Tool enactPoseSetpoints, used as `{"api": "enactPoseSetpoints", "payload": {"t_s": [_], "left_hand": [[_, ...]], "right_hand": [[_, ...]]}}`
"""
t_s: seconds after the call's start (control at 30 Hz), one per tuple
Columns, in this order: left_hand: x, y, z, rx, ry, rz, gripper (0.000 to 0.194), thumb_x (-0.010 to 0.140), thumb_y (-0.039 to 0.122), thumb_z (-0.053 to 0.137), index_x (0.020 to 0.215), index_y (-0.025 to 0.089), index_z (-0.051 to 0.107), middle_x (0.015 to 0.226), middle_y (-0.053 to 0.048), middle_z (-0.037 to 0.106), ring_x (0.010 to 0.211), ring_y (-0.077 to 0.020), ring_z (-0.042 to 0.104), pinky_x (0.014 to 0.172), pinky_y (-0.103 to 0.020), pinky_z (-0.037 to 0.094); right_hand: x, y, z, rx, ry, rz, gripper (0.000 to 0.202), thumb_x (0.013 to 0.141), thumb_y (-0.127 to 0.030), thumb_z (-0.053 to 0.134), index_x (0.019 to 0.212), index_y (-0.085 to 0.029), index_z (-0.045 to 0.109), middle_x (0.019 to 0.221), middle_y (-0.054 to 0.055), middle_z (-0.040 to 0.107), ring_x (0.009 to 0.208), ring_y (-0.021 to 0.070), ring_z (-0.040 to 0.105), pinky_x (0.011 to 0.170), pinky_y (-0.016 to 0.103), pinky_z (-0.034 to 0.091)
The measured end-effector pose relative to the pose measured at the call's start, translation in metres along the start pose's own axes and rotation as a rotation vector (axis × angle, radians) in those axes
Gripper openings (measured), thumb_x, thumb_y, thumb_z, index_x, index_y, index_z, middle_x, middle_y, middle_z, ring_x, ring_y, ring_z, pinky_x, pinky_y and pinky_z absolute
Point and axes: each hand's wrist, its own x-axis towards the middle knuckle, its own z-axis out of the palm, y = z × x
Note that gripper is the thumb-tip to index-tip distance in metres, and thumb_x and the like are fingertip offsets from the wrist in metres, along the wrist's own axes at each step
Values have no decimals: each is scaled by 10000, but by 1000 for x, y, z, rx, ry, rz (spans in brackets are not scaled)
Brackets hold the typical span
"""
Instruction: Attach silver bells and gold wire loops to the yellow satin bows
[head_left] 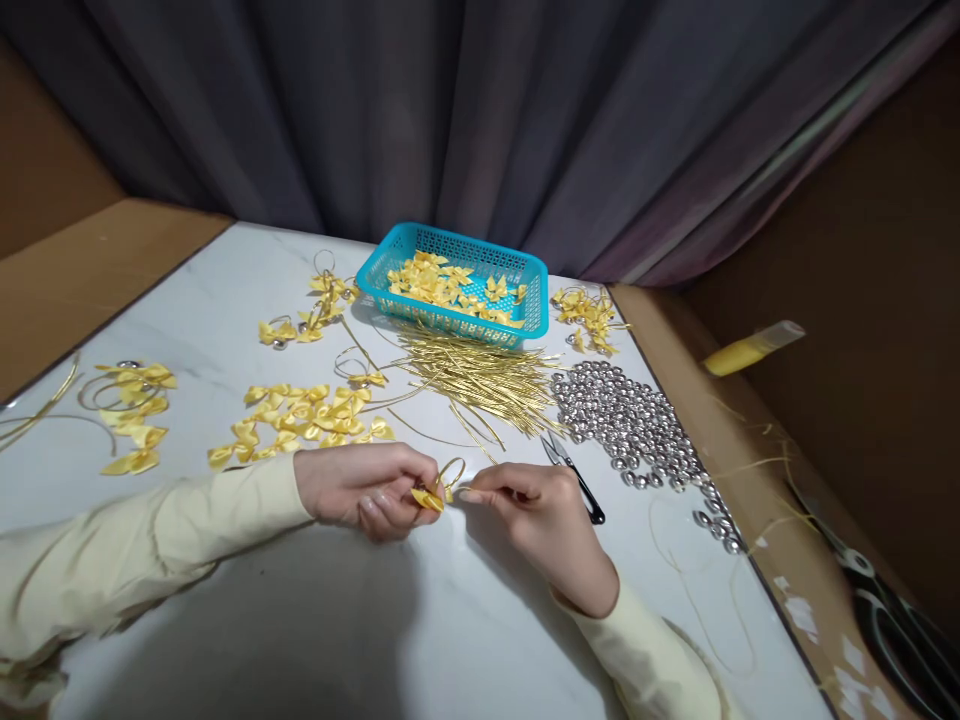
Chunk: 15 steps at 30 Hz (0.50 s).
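Observation:
My left hand (394, 490) is closed around a small yellow satin bow (427, 498), pinched between thumb and fingers. A loop of gold cord (452, 468) rises from the bow. Facing it, my right hand (536, 510) pinches the end of the cord between thumb and forefinger, a short way right of the bow. Whether a bead sits on the cord is hidden by my fingers. Just beyond the right hand lie black-handled thread snips (583, 490). Past the hands, many yellow bows (307, 415) lie in a group on the white table (420, 620).
A blue plastic basket (536, 315) holds more yellow bows. Cut gold cords (480, 380) lie piled before it, beside a heap of silver beads (626, 415). Finished-looking looped bows (589, 315) lie in clusters. Large black scissors (892, 620) and a yellow-filled tube (754, 347) are at the right.

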Motion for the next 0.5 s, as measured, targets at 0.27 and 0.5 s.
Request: {"api": "enactPoseSetpoints", "payload": {"t_s": [0.27,0.5], "left_hand": [[1,-3,2,47,46,-193,351,798,426,442,951,157,607,502,4,445,315,-116,309,239,-157,138],[-1,3,18,354,307,-104,271,810,455,497,831,185,509,545,-34,595,335,-93,365,269,-141,165]], "right_hand": [[2,6,-6,-103,-115,-23,177,733,-35,628,685,-175,725,671,2,730,571,116,663,567,195,479],[6,3,-16,-43,-222,-35,166,777,-73,607,736,-177,731,725,9,737,634,118,676,607,207,496]]}}
